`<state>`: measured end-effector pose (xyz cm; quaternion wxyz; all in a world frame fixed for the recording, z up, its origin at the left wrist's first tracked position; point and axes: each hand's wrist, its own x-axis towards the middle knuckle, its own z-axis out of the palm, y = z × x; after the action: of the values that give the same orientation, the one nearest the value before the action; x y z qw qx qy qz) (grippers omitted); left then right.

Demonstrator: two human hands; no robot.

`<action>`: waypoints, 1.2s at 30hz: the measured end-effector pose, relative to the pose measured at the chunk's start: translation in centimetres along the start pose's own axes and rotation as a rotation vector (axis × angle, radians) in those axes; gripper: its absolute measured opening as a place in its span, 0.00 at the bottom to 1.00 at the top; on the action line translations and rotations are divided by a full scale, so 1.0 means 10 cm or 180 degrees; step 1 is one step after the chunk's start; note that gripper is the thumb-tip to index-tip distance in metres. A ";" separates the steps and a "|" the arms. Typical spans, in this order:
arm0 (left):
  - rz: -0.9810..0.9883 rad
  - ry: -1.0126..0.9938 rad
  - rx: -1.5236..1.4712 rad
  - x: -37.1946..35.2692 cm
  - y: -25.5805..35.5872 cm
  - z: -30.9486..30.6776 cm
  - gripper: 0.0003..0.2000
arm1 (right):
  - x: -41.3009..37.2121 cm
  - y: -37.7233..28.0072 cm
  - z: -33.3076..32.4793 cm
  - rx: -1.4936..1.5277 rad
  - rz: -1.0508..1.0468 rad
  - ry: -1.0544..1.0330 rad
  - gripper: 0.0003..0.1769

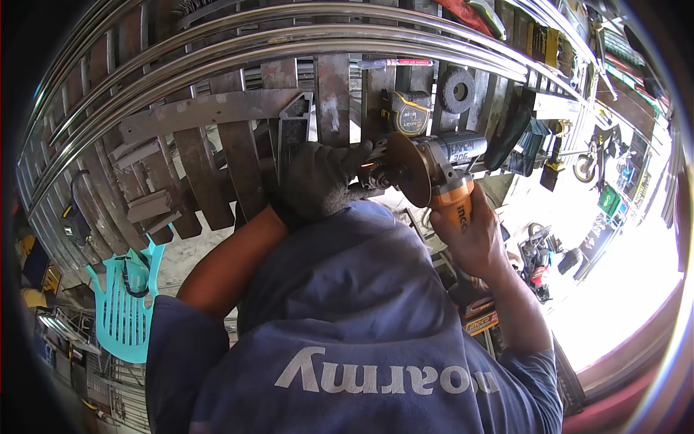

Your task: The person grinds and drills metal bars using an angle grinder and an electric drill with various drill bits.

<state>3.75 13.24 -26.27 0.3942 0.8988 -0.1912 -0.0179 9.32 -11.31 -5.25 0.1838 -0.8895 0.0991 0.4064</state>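
Observation:
My right hand (471, 233), bare, is wrapped round the orange body of an angle grinder (457, 202). Its brown disc (409, 171) stands almost upright, facing my left hand. That left hand (322, 176), in a grey work glove, is closed on a small metal piece (376, 175) close in front of my chest, largely hidden by the glove and the disc. A small orange glow shows where the piece meets the disc's edge. Just beyond my gloved fingers lies a dark metal profile (293, 124) on the slatted metal bench (224, 184).
Long shiny tubes (289, 36) run across the bench's far side. Near the grinder lie a tape measure (407, 113), a round abrasive wheel (456, 90), a marker (405, 64) and a silver cylinder (466, 147). A flat metal strip (195, 116) and a teal chair (123, 325) are leftward.

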 end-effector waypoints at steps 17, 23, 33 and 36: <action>-0.0185 -0.0147 0.0148 0.01 0.08 -0.07 0.41 | -0.16 0.12 -0.10 0.0046 0.0097 0.0254 0.44; -0.0527 -0.0358 -0.0120 0.05 0.15 -0.15 0.43 | -0.60 0.50 -0.32 0.1735 -0.0126 0.0975 0.46; -0.0493 -0.0223 0.0383 -0.07 0.38 -0.39 0.49 | -1.29 1.80 0.23 0.3031 0.0095 0.1542 0.44; -0.0331 -0.0057 0.0410 -0.25 0.54 -0.53 0.51 | -1.28 1.98 0.27 0.2871 -0.0226 0.1819 0.43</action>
<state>0.60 14.57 -19.09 0.3323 0.9308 -0.1485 -0.0341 -7.32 -27.97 -2.04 0.5271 -0.8003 0.2799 0.0586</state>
